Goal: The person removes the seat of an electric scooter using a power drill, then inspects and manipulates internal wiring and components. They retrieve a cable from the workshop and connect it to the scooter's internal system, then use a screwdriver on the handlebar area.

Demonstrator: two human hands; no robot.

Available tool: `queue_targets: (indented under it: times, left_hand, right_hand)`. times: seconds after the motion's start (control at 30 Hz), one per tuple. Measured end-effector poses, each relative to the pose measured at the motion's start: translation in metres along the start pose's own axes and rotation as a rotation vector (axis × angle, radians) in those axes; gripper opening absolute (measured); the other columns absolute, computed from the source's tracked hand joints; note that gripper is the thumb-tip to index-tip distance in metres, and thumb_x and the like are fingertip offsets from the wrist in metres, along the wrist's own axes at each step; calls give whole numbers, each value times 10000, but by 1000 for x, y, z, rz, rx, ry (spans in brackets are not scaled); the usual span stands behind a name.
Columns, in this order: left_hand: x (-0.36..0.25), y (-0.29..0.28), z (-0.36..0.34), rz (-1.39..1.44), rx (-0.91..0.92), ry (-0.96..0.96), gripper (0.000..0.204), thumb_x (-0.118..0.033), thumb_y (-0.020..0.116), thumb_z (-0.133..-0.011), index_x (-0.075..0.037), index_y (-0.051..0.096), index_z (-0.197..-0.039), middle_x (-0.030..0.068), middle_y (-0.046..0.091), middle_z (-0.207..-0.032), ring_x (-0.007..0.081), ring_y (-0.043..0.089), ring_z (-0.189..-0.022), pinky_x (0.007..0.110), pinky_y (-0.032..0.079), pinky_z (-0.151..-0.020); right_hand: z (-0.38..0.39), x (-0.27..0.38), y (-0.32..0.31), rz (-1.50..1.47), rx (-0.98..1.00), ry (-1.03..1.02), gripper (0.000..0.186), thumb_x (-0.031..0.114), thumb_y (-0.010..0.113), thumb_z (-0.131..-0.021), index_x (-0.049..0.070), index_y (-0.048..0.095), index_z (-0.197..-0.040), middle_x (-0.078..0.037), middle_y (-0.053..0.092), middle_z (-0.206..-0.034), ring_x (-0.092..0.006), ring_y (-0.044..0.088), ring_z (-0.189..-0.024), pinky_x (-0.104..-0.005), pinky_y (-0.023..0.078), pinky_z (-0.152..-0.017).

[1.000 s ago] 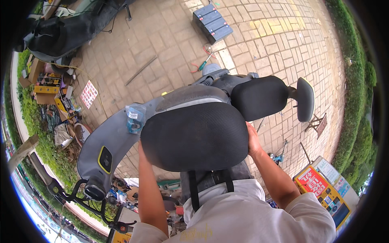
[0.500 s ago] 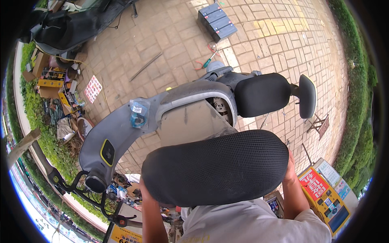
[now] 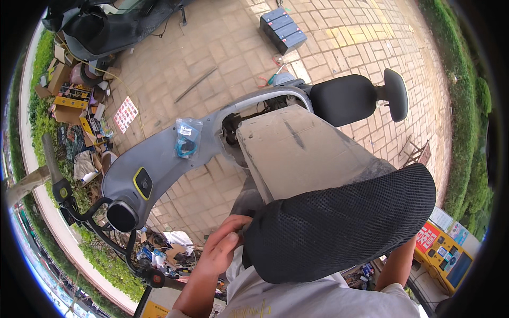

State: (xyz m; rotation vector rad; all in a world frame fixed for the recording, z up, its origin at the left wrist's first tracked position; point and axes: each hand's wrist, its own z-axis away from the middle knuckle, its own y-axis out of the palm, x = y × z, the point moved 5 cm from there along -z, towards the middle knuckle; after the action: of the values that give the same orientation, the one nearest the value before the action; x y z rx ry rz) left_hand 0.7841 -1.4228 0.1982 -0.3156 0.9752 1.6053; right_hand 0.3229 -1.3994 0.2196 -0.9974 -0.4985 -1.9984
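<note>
A long black scooter seat [image 3: 339, 228] with a mesh cover is tilted in front of my body, its right end higher. My left hand [image 3: 218, 246] is at its lower left end, fingers bent together; their tips go behind the edge and the thumb stays outside. My right hand is hidden behind the raised right end, where only the forearm [image 3: 397, 267] shows; the seat is held up there. A dusty beige panel [image 3: 305, 151] slants from under the seat across the open frame of the grey scooter [image 3: 154, 143]. Dark inner parts show beside it.
A clear bag with a blue item [image 3: 188, 140] lies on the scooter body. Beyond stand a block of grey batteries [image 3: 283, 32] and a green-handled screwdriver [image 3: 273, 78]. Boxes and clutter [image 3: 74, 100] line the left hedge; a yellow machine [image 3: 442, 257] stands right. A rear seat [image 3: 343, 99] adjoins the frame.
The seat has shifted right and tilted up at its right end. The beige panel has risen and moved right, uncovering the frame opening. My left hand has turned at the seat's left end.
</note>
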Motion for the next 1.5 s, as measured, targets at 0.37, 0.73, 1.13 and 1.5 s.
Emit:
queue_targets:
  times: [0.37,0.73,1.13,1.5]
  left_hand:
    - [48,129,10,-156,689,-30,507,-245,442,-928,56,389,-1332,115,367,-1297,226,388,-1228,341,339,-1012]
    - [316,124,-158,64,74,-678,402,-417,416,-915,-181,531,-1220,-10,511,-1166,135,417,-1109,378,319,-945]
    - [491,86,-349,220,-165,-767,739,-651,319,-856,-168,324,-1416,59,309,-1461,253,263,-1343,530,142,-1075]
    - [547,71,-408,243,-403,-739,793,-697,386,-827,-144,367,-1395,63,367,-1432,267,323,-1301,510,202,-1054]
  right_hand:
    - [62,41,-176,-131,-308,-216,374,294,484,-920,-22,598,-1085,-97,650,-959,-168,627,-786,-297,526,-681]
    - [-127,-107,-275,-66,-166,71,381,317,453,-932,-9,609,-1054,-77,648,-949,-155,617,-795,-276,503,-713]
    - [-411,-231,-191,451,194,212,380,281,467,-894,-47,602,-1030,-83,635,-884,-149,581,-754,-279,475,-715]
    - [-500,-266,-169,756,136,57,445,326,417,-931,-33,585,-1135,-117,626,-1040,-185,578,-941,-288,444,-833]
